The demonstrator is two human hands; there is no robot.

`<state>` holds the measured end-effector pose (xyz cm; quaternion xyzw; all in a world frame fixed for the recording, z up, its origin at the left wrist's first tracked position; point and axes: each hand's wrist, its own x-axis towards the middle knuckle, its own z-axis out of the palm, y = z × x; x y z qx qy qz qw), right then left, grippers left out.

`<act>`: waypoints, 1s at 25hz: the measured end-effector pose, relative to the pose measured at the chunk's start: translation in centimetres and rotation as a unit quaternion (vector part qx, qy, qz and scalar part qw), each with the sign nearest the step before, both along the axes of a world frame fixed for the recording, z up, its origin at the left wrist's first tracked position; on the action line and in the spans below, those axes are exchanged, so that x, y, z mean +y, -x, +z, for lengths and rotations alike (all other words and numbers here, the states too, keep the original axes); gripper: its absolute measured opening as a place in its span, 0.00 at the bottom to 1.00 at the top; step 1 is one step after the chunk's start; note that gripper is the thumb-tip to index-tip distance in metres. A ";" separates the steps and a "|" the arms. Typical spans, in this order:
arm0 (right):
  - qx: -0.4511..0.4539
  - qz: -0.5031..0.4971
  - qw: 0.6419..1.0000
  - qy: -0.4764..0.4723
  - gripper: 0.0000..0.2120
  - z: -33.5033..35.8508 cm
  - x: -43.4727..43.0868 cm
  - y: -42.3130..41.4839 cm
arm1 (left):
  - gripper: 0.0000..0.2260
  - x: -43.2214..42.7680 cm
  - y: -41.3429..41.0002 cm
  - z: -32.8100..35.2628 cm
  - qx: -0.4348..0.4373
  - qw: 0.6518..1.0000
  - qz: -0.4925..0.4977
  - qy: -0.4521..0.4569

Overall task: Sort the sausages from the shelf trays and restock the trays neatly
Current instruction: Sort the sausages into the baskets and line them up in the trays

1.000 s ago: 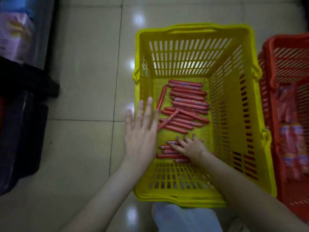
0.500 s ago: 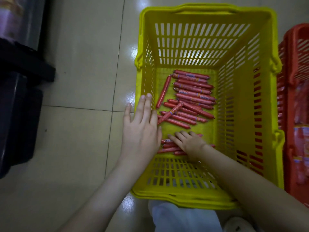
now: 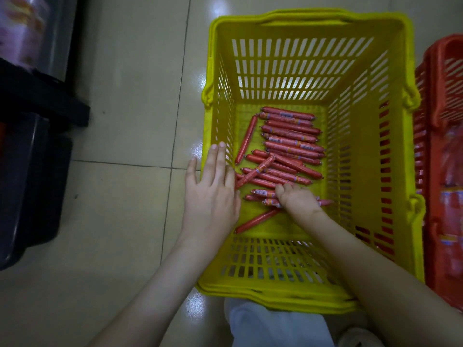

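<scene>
A yellow slotted basket [image 3: 370, 156] stands on the tiled floor. Several red wrapped sausages [image 3: 290, 136] lie on its bottom, most in a rough row at the far side, one upright along the left wall, one [image 3: 255, 220] loose near the front. My left hand [image 3: 213, 196] rests flat with straight fingers on the basket's left rim. My right hand [image 3: 298, 201] is down inside the basket, fingers curled round a small bunch of sausages [image 3: 263, 195] at the near side.
A red basket [image 3: 446, 171] holding packaged goods stands directly right of the yellow one. Dark shelf units [image 3: 32, 146] line the left edge. Pale glossy floor tiles [image 3: 125, 96] lie between. My white-clad knee [image 3: 278, 324] is below the basket.
My right hand has closed its fingers round the near bunch of sausages, and one sausage has rolled loose toward the front. My left hand stays on the rim. The camera moved closer.
</scene>
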<state>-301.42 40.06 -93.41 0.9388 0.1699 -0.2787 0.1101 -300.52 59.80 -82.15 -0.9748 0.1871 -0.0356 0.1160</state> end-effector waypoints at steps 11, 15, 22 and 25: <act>-0.179 -0.550 0.516 -0.632 0.10 25.8 -4.6 2.3 | 0.14 -3.8 0.8 13.2 0.201 0.864 0.114 0.448; -0.171 -0.547 0.277 -0.771 0.03 39.2 -5.3 8.8 | 0.11 -8.0 5.8 27.8 0.348 0.748 0.025 0.565; -0.185 -0.464 0.175 -0.848 0.06 49.9 -3.3 23.4 | 0.10 -11.5 20.4 37.4 0.534 0.572 -0.054 0.620; -0.234 -0.480 0.155 -0.831 0.07 50.4 -2.7 28.6 | 0.09 -12.1 25.7 37.8 0.499 0.606 -0.045 0.618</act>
